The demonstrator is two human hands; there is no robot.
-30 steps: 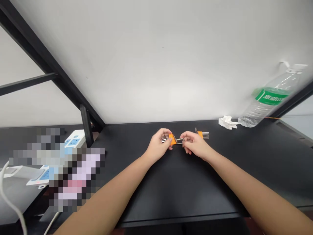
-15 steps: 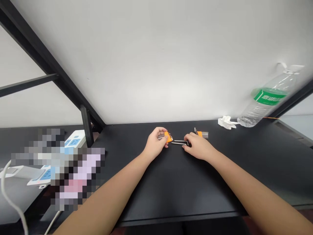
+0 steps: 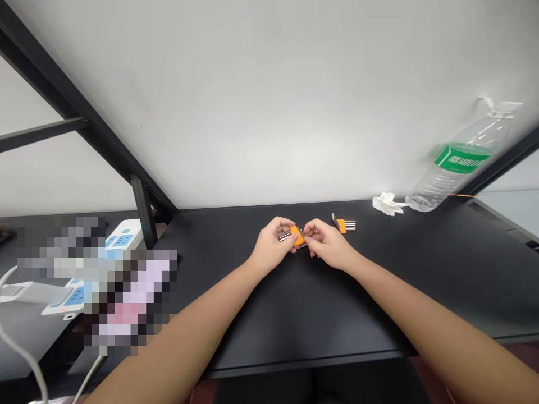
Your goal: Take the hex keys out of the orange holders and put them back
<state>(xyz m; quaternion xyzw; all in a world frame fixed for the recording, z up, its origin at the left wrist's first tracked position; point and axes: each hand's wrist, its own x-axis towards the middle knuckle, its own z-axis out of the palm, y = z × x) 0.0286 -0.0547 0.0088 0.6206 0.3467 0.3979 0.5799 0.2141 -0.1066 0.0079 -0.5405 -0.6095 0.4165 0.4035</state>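
Note:
My left hand is closed around an orange hex key holder, with several silver hex keys sticking out of it under the fingers. At the holder's right edge, my right hand has thumb and fingers pinched on a hex key, mostly hidden by the fingertips. A thin metal shaft shows just below the holder; whether it lies on the table or is held, I cannot tell. Beyond my right hand lies a second orange hex key holder with several keys in it.
A crumpled white tissue lies near the wall, beside a clear plastic bottle with a green label, tilted against it. On the left are a white power strip and a white cable. The black table extends under both arms.
My right hand has moved left from two loose hex keys on the table to the holder in my left hand. Those loose keys no longer show plainly. The view has shifted slightly.

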